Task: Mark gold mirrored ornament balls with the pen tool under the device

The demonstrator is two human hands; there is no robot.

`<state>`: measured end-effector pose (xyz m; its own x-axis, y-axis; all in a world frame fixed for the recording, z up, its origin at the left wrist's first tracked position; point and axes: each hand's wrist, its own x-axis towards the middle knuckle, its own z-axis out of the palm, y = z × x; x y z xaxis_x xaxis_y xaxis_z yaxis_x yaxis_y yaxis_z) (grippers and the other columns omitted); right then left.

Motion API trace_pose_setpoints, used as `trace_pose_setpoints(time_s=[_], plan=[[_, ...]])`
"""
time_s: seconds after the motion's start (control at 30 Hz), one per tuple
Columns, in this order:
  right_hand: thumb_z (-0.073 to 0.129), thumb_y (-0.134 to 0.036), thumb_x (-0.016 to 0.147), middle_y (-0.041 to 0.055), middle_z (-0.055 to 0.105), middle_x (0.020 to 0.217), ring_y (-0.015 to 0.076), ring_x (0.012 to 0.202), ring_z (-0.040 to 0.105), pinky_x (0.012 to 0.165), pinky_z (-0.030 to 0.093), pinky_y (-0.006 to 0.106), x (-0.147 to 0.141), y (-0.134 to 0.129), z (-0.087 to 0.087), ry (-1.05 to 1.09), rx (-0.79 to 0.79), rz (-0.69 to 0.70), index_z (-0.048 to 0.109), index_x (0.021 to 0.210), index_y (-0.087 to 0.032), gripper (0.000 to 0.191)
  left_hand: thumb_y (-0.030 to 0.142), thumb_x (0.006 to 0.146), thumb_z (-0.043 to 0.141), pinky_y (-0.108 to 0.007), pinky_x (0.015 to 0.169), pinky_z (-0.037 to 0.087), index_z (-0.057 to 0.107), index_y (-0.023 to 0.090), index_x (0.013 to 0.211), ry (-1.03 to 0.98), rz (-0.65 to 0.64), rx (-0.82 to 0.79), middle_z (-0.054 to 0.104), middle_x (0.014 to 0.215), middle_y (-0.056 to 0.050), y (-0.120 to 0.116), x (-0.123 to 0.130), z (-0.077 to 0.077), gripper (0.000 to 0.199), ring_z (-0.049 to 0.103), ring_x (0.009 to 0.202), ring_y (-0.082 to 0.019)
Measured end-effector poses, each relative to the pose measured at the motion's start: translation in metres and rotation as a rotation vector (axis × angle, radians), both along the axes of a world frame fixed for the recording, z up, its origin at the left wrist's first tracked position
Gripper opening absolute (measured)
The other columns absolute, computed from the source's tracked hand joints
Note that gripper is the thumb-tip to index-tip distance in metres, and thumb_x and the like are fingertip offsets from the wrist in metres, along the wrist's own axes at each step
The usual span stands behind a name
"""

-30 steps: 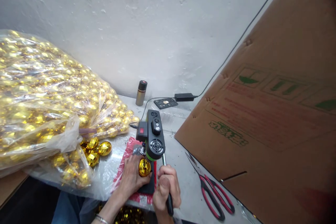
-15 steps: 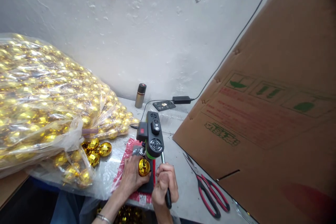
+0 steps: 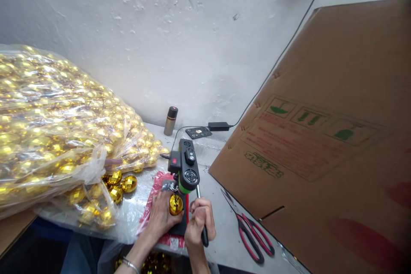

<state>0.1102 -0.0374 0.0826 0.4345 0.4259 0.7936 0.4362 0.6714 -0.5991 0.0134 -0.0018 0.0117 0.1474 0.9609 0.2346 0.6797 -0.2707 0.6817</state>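
Your left hand (image 3: 160, 218) pins the gold ball (image 3: 176, 204) under the small press (image 3: 186, 167) at lower centre; your right hand (image 3: 197, 227) grips the lever (image 3: 202, 222). Fingers sit close beneath the head, so a slip could pinch them.

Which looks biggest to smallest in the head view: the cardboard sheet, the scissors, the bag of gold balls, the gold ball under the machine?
1. Cardboard sheet, though nearness to the camera enlarges it.
2. Bag of gold balls.
3. Scissors.
4. Gold ball, held by the left hand.
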Motion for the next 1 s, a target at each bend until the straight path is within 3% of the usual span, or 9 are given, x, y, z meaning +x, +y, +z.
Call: trace_pose_setpoints(time_s=[0.4, 0.53, 0.63, 0.73, 0.83, 0.9, 1.0], plan=[[0.039, -0.02, 0.105, -0.0021, 0.054, 0.073, 0.0136, 0.067, 0.054, 0.069, 0.046, 0.029, 0.011, 0.0, -0.02, -0.197, 0.014, -0.024, 0.049, 0.075, -0.022, 0.032, 0.03, 0.07, 0.072, -0.05, 0.096, 0.047, 0.069, 0.018, 0.108, -0.023, -0.006, -0.017, 0.074, 0.106, -0.011, 0.002, 0.003, -0.003, 0.04, 0.067, 0.106, -0.035], [0.041, -0.027, 0.105, -0.0013, 0.057, 0.071, 0.0148, 0.064, 0.056, 0.064, 0.048, 0.03, 0.017, 0.001, -0.023, -0.287, 0.054, -0.002, 0.051, 0.072, -0.023, 0.035, 0.032, 0.071, 0.073, -0.051, 0.096, 0.047, 0.069, 0.018, 0.108, -0.01, 0.003, -0.025, 0.074, 0.106, -0.012, 0.003, 0.002, 0.0, 0.04, 0.067, 0.107, -0.036], [0.04, -0.027, 0.105, -0.0016, 0.056, 0.07, 0.0134, 0.06, 0.054, 0.059, 0.046, 0.027, 0.02, -0.003, -0.003, -0.313, 0.032, 0.023, 0.051, 0.072, -0.023, 0.036, 0.032, 0.072, 0.074, -0.051, 0.096, 0.049, 0.069, 0.018, 0.11, -0.006, 0.002, -0.016, 0.074, 0.107, -0.011, 0.005, 0.002, 0.002, 0.04, 0.067, 0.107, -0.036], [0.041, -0.018, 0.105, -0.0017, 0.055, 0.073, 0.0117, 0.061, 0.052, 0.056, 0.041, 0.024, 0.019, -0.008, 0.041, -0.248, -0.112, 0.017, 0.054, 0.08, -0.022, 0.028, 0.031, 0.072, 0.076, -0.051, 0.096, 0.05, 0.069, 0.018, 0.116, 0.015, -0.002, 0.02, 0.074, 0.111, -0.012, -0.001, 0.0, -0.002, 0.046, 0.067, 0.109, -0.036], [0.046, -0.025, 0.105, -0.0048, 0.048, 0.064, 0.0104, 0.055, 0.047, 0.052, 0.037, 0.022, 0.016, -0.011, 0.078, -0.17, -0.262, 0.046, 0.049, 0.072, -0.022, 0.033, 0.033, 0.071, 0.08, -0.053, 0.098, 0.05, 0.066, 0.021, 0.127, 0.073, -0.051, 0.072, 0.073, 0.12, -0.014, -0.018, -0.006, -0.017, 0.059, 0.066, 0.113, -0.037], [0.046, -0.029, 0.105, -0.005, 0.048, 0.062, 0.0101, 0.054, 0.046, 0.051, 0.037, 0.022, 0.014, -0.012, 0.085, -0.15, -0.262, 0.052, 0.049, 0.071, -0.022, 0.035, 0.044, 0.066, 0.086, -0.055, 0.1, 0.05, 0.062, 0.022, 0.136, 0.129, -0.093, 0.136, 0.071, 0.127, -0.016, -0.031, -0.016, -0.028, 0.077, 0.065, 0.117, -0.04], [0.045, -0.03, 0.106, -0.0037, 0.051, 0.067, 0.0104, 0.056, 0.047, 0.052, 0.039, 0.021, 0.012, -0.014, 0.072, -0.127, -0.249, 0.057, 0.054, 0.074, -0.022, 0.034, 0.065, 0.067, 0.082, -0.056, 0.102, 0.049, 0.051, 0.019, 0.147, 0.182, -0.059, 0.289, 0.064, 0.138, -0.021, -0.034, -0.041, -0.027, 0.098, 0.06, 0.125, -0.042]])
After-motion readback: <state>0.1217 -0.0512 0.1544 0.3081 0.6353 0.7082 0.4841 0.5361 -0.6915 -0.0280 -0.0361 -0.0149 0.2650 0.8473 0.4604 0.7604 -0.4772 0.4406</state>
